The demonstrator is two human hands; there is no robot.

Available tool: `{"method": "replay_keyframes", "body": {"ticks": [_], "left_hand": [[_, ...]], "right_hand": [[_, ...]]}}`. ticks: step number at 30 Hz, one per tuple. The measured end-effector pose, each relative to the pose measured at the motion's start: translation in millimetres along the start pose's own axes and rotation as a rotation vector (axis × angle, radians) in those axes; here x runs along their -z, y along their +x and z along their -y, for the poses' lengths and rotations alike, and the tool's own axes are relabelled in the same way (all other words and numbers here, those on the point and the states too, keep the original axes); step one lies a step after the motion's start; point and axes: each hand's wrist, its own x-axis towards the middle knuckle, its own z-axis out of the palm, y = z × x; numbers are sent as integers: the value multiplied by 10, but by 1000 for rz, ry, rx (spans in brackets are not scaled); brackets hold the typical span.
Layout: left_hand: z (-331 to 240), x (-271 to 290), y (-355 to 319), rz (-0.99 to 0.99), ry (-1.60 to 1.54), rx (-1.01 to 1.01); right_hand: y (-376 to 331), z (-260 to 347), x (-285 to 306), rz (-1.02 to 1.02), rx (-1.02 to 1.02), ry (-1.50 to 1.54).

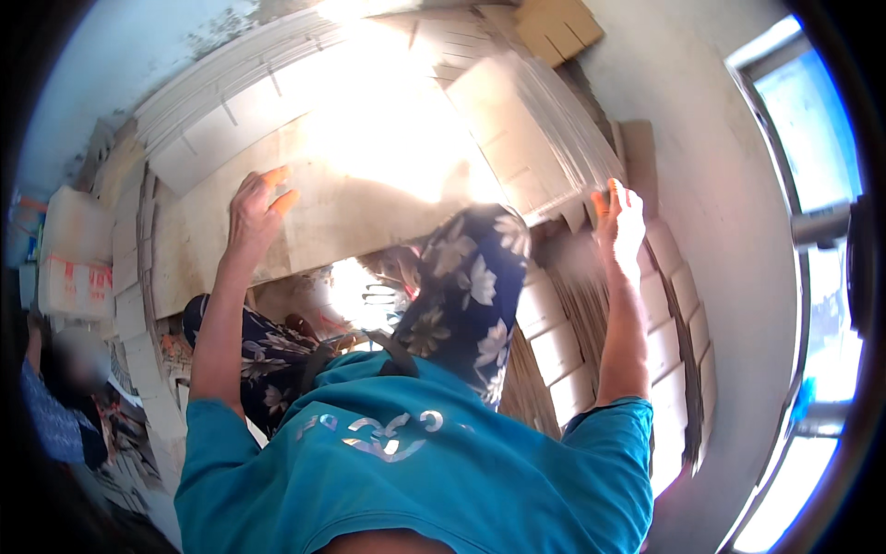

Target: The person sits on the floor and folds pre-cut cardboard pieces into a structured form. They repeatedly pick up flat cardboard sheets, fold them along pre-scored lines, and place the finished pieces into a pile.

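Observation:
A large flat brown cardboard sheet (369, 194) lies across my raised knee. My left hand (251, 210) has orange caps on its fingertips and presses flat on the sheet's left part. My right hand (620, 222), also with orange fingertip caps, grips the right edge of a thick stack of flattened white cardboard blanks (535, 138). Strong sunlight washes out the middle of the sheet. My knee in dark floral trousers (466, 286) sits between my two arms.
More stacks of flattened cardboard (591, 351) line the grey wall on the right. White stacks (231, 102) lie beyond the sheet. Piled boxes (74, 268) stand at the left. Another person (55, 406) sits at lower left. A bright window (812, 129) is at right.

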Motion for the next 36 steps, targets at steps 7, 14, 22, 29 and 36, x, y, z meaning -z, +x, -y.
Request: {"method": "replay_keyframes", "body": {"ticks": [7,14,22,29,36], "left_hand": [[806,-40,637,-92,204,41],[1605,-286,1325,-53,337,30],[1844,-905,1838,99,461,143],[2194,-1131,1972,17,551,5],[2128,-982,1941,-45,201,-117]], "right_hand": [[331,360,-812,262,54,-325],[465,65,-1024,351,-132,153],[570,6,-951,347,-346,452],[587,96,-665,6,-536,478],[917,787,-350,-118,-533,913]]}}
